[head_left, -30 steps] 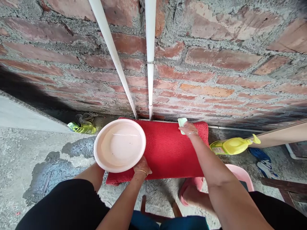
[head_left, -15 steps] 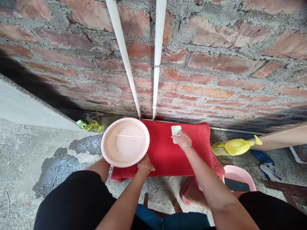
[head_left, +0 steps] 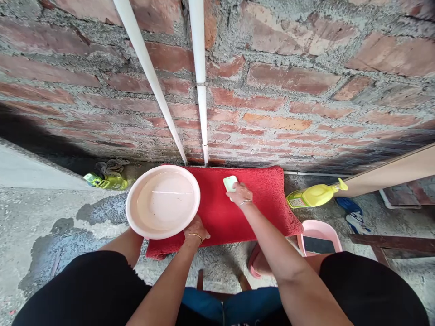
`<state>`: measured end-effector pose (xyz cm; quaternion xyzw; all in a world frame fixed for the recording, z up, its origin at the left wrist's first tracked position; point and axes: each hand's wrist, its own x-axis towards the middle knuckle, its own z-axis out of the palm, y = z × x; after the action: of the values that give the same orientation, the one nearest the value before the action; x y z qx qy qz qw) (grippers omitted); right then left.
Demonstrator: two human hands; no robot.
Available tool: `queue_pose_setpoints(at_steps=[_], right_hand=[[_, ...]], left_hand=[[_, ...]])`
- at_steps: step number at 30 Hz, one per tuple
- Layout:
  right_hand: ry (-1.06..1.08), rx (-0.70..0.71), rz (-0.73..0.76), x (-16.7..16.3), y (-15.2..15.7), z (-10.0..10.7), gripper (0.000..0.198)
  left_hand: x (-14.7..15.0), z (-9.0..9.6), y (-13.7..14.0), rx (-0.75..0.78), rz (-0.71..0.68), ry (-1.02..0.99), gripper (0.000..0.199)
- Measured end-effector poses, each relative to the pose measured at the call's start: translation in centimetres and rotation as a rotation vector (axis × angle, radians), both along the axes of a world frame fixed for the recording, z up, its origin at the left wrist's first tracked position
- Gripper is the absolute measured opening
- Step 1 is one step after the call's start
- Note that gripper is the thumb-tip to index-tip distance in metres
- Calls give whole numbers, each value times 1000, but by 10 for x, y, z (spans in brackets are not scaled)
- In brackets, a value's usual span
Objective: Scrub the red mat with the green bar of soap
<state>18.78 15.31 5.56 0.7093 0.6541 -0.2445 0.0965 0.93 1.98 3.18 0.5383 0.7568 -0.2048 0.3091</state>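
A pale green block (head_left: 230, 183) with rounded corners, its kind unclear, is gripped in my right hand (head_left: 241, 193), fingers closed around its near side. It lies against a red towel-like cloth (head_left: 222, 219) draped over a low surface. Close to the front edge of this cloth my left hand (head_left: 196, 230) rests palm down with the thumb spread. Its other fingers are partly hidden by the basin rim. Just beside it, at the cloth's left end, stands a round pale pink basin (head_left: 163, 226) with some clear water inside.
A yellow pump bottle (head_left: 316, 195) is on the right, above a pink tub (head_left: 335, 233) holding something dark. A yellow-green bottle (head_left: 110, 181) sits at the left. Two white pipes (head_left: 201, 90) run down the brick wall (head_left: 265, 95). The concrete floor (head_left: 64, 240) has wet patches.
The view has shifted, so everything appears farther left. My right hand, still holding the green block, has moved slightly left over the cloth. My left hand stays beside the basin.
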Motion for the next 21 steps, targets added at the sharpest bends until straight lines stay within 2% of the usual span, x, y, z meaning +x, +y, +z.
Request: queue_pose_setpoints(at_steps=[7,9,11,13,15,21], right_hand=[[-164,-13,-326,170,5,0,47],[-207,-25,-413,201,1,4,47],[-230,-15,-473,213,-5,9,47],[-218,25,-468,201,-12,14,47],[-165,55,-399,167,-21,18,46],[19,-26,-83,5,-58,15,43]], left_hand=[[3,12,5,-49,9,6,90],[3,13,5,-49,13,1,88],[3,10,4,-33,18,-8,87],[2,6,1,0,24,-15,87],[1,2,-5,43,26,-14,88],[-3,6,-26,86,47,-23,78]])
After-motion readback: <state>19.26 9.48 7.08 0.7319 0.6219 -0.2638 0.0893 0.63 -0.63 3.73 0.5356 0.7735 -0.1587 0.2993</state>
